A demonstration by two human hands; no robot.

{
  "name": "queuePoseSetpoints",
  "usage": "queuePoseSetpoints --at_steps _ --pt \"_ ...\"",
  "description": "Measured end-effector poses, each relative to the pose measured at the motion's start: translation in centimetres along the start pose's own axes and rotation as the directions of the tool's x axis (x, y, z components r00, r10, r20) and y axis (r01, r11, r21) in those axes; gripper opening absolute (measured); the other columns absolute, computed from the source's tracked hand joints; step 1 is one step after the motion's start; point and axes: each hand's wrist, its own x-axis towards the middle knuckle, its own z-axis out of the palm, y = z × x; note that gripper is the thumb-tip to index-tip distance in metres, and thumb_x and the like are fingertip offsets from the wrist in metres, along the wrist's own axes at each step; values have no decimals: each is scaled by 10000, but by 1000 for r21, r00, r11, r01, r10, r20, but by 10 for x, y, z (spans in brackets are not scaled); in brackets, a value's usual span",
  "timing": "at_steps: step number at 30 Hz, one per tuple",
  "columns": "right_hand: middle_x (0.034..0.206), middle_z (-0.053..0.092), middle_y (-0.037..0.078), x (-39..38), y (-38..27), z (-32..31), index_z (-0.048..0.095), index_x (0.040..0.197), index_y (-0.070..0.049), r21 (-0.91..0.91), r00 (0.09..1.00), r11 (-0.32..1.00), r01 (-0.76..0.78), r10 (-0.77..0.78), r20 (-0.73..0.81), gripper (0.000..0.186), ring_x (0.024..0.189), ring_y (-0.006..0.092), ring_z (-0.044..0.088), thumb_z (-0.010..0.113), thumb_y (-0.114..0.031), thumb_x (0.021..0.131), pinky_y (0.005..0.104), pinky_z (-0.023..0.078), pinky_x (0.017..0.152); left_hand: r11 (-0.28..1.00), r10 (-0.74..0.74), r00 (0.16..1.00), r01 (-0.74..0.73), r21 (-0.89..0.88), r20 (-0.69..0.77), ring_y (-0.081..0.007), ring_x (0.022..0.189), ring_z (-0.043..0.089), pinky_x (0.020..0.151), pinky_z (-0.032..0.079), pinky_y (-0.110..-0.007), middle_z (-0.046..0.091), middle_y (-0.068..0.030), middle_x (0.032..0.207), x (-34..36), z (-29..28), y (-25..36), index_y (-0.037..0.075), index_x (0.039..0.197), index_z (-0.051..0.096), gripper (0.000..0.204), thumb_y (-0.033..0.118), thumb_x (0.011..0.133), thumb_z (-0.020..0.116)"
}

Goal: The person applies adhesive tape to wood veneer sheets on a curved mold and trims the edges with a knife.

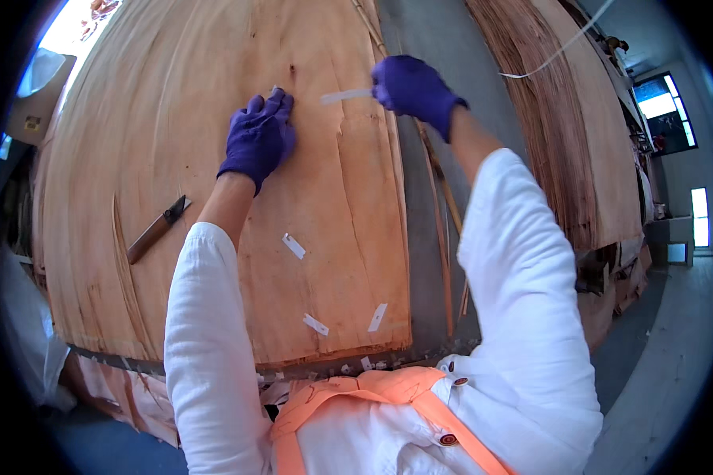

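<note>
My left hand (257,138), in a purple glove, presses its fingertips on a large sheet of light wood veneer (166,103), with a tiny pale bit at the fingertips. To its right my right hand (412,87), gloved alike, is closed on a pale, translucent tape strip (342,96) that reaches leftward over the veneer. A knife with a wooden handle (146,239) lies below and left of my left hand. Several short white tape pieces (293,246) are stuck on the sheet's lower part.
A grey surface (426,47) runs along the sheet's right edge, with long thin wooden strips (451,198) on it. Darker stacked veneer (547,119) lies further right, a white strap (523,73) over it. Bright windows (700,218) and a pale floor (661,332) show at the right.
</note>
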Motion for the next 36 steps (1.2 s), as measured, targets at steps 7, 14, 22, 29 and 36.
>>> queuePoseSetpoints --at_steps 7,14,22,29,36 --pt "736 600 60 -76 14 -13 581 954 -19 875 945 370 -312 211 248 215 570 102 574 580 -223 884 214 438 461 936 -193 981 189 -295 18 -357 1167 480 956 403 -426 522 -175 1255 -9 -24 17 24 1141 564 389 224 808 580" --pt "777 622 61 -64 -26 -3 595 960 -21 979 994 185 -84 82 70 245 584 96 581 587 -256 890 210 442 478 963 -134 970 79 -257 -205 -350 1126 497 946 401 -420 548 -187 1190 -47 -21 95 -5 1094 574 368 212 797 586" --pt "709 622 146 -50 0 71 576 898 31 924 914 89 -371 212 347 120 519 181 594 548 -83 872 284 482 442 934 -70 975 -10 -357 -212 -343 1090 518 928 420 -415 553 -185 1179 -32 -2 93 -11 1081 569 372 130 740 618" --pt "748 637 121 -57 -1 74 599 881 34 910 900 136 -391 263 347 190 553 164 609 574 -155 879 248 470 445 903 -116 990 74 -422 -75 -304 1089 506 902 416 -413 524 -116 1254 -17 -12 91 37 1155 564 472 158 700 604" --pt "673 627 109 -53 -3 68 609 827 26 757 963 596 -268 194 188 176 544 165 597 583 -144 860 281 472 494 989 38 980 -9 -147 194 -283 1022 520 830 424 -382 457 -86 1363 -7 -22 89 96 1247 533 539 185 715 544"
